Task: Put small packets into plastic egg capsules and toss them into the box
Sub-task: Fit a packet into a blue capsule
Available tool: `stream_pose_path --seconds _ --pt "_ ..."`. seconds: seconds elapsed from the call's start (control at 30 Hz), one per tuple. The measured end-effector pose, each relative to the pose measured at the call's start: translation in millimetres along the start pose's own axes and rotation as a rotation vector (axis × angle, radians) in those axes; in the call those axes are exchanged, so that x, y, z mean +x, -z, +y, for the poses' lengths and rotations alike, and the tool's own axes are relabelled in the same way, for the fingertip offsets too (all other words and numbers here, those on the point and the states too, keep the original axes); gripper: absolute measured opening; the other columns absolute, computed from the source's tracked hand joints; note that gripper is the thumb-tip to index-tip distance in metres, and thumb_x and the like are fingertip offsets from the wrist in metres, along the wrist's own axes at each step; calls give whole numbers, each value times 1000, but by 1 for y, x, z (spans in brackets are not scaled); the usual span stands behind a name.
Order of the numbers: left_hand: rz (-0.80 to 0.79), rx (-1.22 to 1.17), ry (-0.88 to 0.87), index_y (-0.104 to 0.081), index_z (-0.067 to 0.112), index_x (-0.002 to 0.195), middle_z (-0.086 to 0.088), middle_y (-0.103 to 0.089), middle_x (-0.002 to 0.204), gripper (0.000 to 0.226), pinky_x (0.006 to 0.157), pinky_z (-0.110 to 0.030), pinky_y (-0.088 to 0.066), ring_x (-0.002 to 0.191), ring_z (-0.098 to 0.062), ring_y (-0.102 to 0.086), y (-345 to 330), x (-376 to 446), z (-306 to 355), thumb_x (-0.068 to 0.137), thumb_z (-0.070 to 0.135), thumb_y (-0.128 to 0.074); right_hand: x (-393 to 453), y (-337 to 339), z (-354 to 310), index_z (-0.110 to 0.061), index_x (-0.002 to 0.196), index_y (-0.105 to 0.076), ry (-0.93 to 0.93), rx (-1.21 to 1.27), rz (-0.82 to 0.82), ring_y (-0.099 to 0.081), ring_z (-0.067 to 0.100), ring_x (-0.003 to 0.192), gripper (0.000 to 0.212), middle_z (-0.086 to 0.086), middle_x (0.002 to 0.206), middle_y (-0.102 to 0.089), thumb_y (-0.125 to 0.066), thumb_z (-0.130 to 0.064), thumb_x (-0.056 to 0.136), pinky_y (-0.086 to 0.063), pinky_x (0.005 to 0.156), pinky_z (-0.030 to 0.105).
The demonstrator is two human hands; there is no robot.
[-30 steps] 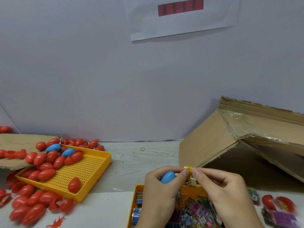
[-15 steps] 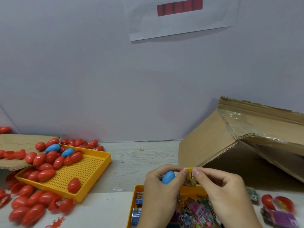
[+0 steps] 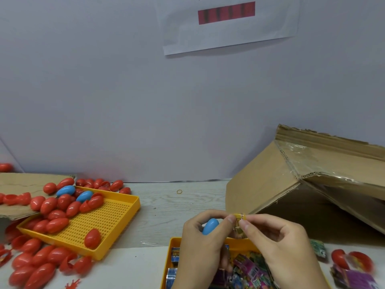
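Little has shifted since a second ago: both your hands sit in nearly the same spot above the near tray, and the packet has only been worked a touch closer between your fingertips.

Your left hand (image 3: 205,243) curls round a small blue plastic egg capsule (image 3: 210,226), cupping it against the palm while its thumb and forefinger also reach across to the small yellow foil packet (image 3: 239,223). Your right hand (image 3: 279,245) pinches that packet from the other side. The packet is still outside the capsule; whether the capsule is open or already snapped shut I cannot tell, since your fingers cover most of it.

Watch the packet first. It looks slippery and only the fingertips hold it, so it may slip into the yellow plastic tray of mixed colourful packets (image 3: 173,243) below and be lost among the others. If you fold it loosely, it could spring open and stop the capsule halves closing, or leave a corner trapped in the seam.

The capsule is smooth and rounded, and your left hand does two jobs at once. Loosen your palm and it may roll across the pale wooden table (image 3: 166,207).

The tilted brown cardboard box (image 3: 270,184) lies just beyond your right hand, its opening facing you and to the right. A half-closed capsule could burst apart on landing when tossed.
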State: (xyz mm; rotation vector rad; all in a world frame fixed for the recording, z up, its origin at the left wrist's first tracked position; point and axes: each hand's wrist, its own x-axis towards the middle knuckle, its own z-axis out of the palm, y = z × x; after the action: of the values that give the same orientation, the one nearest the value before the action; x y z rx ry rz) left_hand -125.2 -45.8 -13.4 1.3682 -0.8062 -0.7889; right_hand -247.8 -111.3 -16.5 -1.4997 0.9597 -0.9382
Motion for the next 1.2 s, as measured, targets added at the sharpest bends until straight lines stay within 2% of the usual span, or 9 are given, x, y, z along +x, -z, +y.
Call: stream_pose_path --seconds 0.1,0.2,0.33,0.47,0.53,0.7,0.83,1.07,1.2 --pt "0 -99 43 -73 20 81 -11 -73 74 9 39 -24 -44 33 -16 -46 -2 1 -2 84 28 -72 1 1 0 -28 69 -77 -24 94 37 -69 12 67 13 0 70 -74 -77 -17 76 -52 67 31" --pt "120 -301 104 -70 9 77 -12 -73 75 15 39 -25 -43 33 -16 -41 0 5 -3 80 23 -73 4 3 0 -15 69 -75 -93 254 122 -55 5 44 10 4 63 -71 -75 -9 78 -39 54 23" --pt "191 -395 140 -58 7 68 -4 -40 51 30 35 -21 -34 34 -13 -29 3 8 -1 70 32 -75 7 6 0 -14 80 -72 -156 327 144 -50 11 50 4 3 56 -67 -71 -10 81 -39 40 18" --pt "167 -552 221 -48 7 87 -8 -50 55 11 38 -26 -38 40 -16 -38 -2 11 -1 87 3 -59 7 5 0 -15 83 -72 -149 290 151 -53 10 53 5 2 58 -68 -70 -10 83 -38 49 25" --pt "163 -554 230 -49 4 97 -10 -55 60 14 41 -28 -42 43 -18 -45 -3 11 -3 89 -6 -55 8 6 2 -17 84 -71 -143 291 169 -55 11 58 8 2 62 -70 -69 -10 83 -38 51 26" --pt "132 -457 148 -69 1 97 -17 -65 85 19 55 -30 -54 56 -21 -59 -5 9 -5 83 13 -69 9 5 3 -19 83 -71 -123 296 137 -57 5 53 9 0 59 -68 -69 -11 84 -38 40 13" --pt "58 -456 102 -65 2 107 -22 -71 84 36 56 -31 -54 56 -22 -58 -4 7 -3 76 19 -71 7 2 0 -26 77 -75 -55 288 6 -56 -1 46 19 1 61 -69 -69 -10 83 -38 39 9" --pt "-8 -478 127 -71 0 99 -28 -70 87 35 57 -31 -55 56 -23 -58 -3 6 -3 67 15 -73 7 4 1 -30 79 -75 -47 327 25 -54 1 45 19 2 59 -66 -69 -12 83 -37 37 12" --pt "-43 -460 121 -69 -1 101 -27 -69 84 38 56 -32 -55 55 -23 -57 -3 5 -2 69 20 -70 7 2 0 -16 78 -75 -48 345 48 -55 4 46 11 5 56 -66 -70 -7 82 -37 37 11"
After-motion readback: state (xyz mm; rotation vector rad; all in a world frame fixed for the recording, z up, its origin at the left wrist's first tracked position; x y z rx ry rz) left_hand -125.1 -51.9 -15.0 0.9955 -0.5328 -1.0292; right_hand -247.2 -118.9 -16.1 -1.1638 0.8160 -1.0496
